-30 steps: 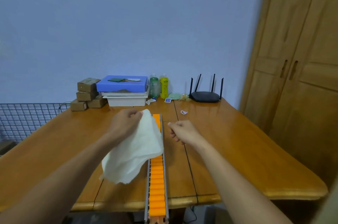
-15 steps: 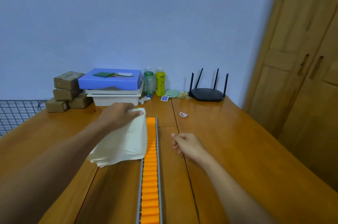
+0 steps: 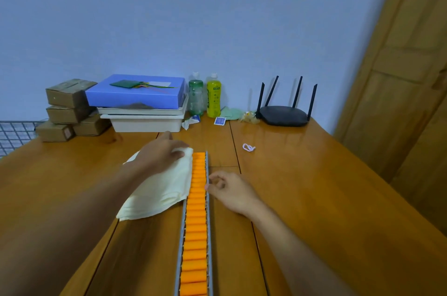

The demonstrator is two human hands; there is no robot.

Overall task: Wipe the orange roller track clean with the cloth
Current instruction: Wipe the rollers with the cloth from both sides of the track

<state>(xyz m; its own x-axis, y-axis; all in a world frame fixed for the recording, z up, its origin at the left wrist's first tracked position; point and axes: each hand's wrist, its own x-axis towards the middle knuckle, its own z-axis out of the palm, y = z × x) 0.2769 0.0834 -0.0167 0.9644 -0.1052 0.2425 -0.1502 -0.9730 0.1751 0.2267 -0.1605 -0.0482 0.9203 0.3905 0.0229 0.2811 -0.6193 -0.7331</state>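
Observation:
The orange roller track (image 3: 195, 230) runs in a grey metal frame down the middle of the wooden table (image 3: 338, 199), from near the far centre to the bottom edge of view. A pale cream cloth (image 3: 159, 189) lies on the table along the track's left side, its right edge touching the frame. My left hand (image 3: 160, 154) rests on the cloth's far end, fingers curled onto it. My right hand (image 3: 229, 190) sits just right of the track with loosely curled fingers, its fingertips at the frame's right rail.
Along the far wall stand cardboard boxes (image 3: 69, 109), a blue box on white trays (image 3: 136, 92), two bottles (image 3: 205, 96), a small blue card (image 3: 219, 120), a green cloth (image 3: 233, 113) and a black router (image 3: 285, 114). A small white loop (image 3: 248, 147) lies right of the track. A wire rack (image 3: 14, 133) is at left.
My left hand has lowered the cloth from the air onto the table left of the track. My right hand has come down to the track's right rail. The view has tilted down and closer.

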